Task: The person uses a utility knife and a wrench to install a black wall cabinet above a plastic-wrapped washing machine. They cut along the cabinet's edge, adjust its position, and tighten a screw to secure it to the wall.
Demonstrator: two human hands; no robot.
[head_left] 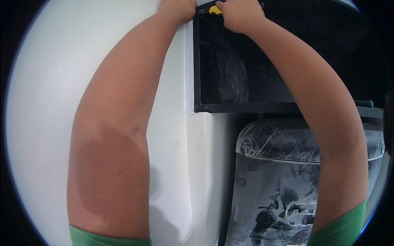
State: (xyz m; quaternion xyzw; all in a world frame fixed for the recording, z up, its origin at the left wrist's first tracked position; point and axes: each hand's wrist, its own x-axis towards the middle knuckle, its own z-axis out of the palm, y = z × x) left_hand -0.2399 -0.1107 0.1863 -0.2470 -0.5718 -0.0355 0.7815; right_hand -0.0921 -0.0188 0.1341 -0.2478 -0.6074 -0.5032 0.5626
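Observation:
Both my arms reach up to the top of the view, in green short sleeves. My right hand [243, 15] is closed around a hand tool with a yellow and black handle [215, 10]. The tool's narrow dark end points left, to the upper left corner of a black framed panel [262, 61]; its exact kind is hard to make out. My left hand [180, 9] is against the white wall beside that corner, close to the tool's end. Its fingers are cut off by the upper edge. Pale smears mark the panel's dark surface.
Below the panel stands a rounded dark grey object [279, 164] wrapped in wrinkled clear plastic. A dark teal rod-shaped item [364, 103] lies on the panel's lower ledge at the right, behind my right arm. A smooth white wall [53, 102] fills the left side.

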